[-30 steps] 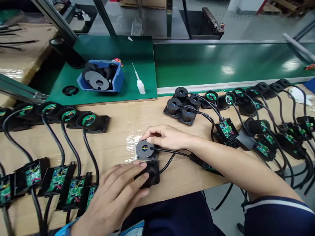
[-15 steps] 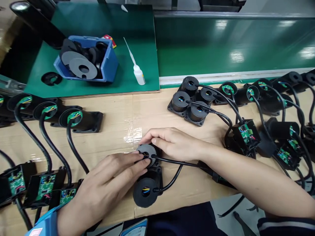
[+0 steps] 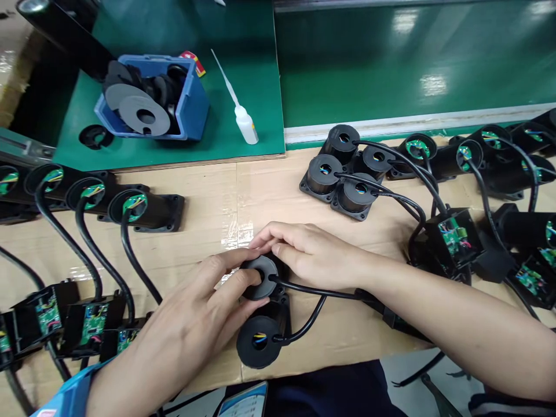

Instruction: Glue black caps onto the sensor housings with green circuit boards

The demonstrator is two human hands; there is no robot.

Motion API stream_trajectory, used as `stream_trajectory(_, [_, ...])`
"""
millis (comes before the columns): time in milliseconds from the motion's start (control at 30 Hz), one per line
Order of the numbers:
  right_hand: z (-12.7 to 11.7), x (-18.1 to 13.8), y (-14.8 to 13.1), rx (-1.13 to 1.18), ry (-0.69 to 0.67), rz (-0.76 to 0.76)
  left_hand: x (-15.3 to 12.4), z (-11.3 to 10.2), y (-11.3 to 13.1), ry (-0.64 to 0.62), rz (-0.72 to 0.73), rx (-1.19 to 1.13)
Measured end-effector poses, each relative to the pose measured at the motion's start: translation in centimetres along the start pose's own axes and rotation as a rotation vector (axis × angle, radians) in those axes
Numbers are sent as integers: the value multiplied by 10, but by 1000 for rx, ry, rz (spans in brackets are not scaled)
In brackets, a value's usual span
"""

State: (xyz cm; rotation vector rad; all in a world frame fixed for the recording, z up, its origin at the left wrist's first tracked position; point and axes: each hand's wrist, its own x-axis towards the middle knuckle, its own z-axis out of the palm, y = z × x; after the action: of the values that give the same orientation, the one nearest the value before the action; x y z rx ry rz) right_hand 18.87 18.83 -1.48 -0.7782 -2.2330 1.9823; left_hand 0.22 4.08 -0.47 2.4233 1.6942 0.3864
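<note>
Near the front of the table a black cylindrical housing stands upright, topped by a round black cap (image 3: 259,277) with a cable through its edge. My left hand (image 3: 206,301) grips this cap, thumb and fingers around its rim and one finger over its centre hole. Curled around the housing's far side is my right hand (image 3: 306,255), its fingertips close to those of the left; the housing there is mostly hidden. Just in front stands a second capped housing (image 3: 259,341), with yellow and blue wires in its hole. A black cable (image 3: 317,288) runs right, passing under my right forearm.
Several capped housings (image 3: 343,168) stand grouped at the back right, cabled to boxes with green circuit boards (image 3: 454,234). More cabled housings (image 3: 147,211) lie at left. A blue bin (image 3: 193,110) of black discs and a white needle-tipped bottle (image 3: 247,124) sit on the green mat.
My left fingers have shifted from lying across the cap's top to gripping around its rim. My right hand stays at the housing. The camera view has shifted slightly.
</note>
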Motion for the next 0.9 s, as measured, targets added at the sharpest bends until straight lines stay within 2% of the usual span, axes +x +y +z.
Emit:
stream_trajectory(167, [0,-1,-1,16,-6,13,-10,-4,3,66,-6,-25])
stream_trajectory(300, [1,0,0,55,1,24,-31,-5,21,168,19,-73])
stream_trajectory(500, [2,-1,-1,41,17,16,-51,13,42,145,14,-46])
stream_trajectory(633, [1,-1,2,57,27,-4,-46,10,32,184,38,-1])
stream_trajectory(767, [1,1,5,121,-5,11,-33,-1,15,144,134,102])
stream_trajectory(900, [2,3,5,99,3,28,-24,-2,9,101,223,139])
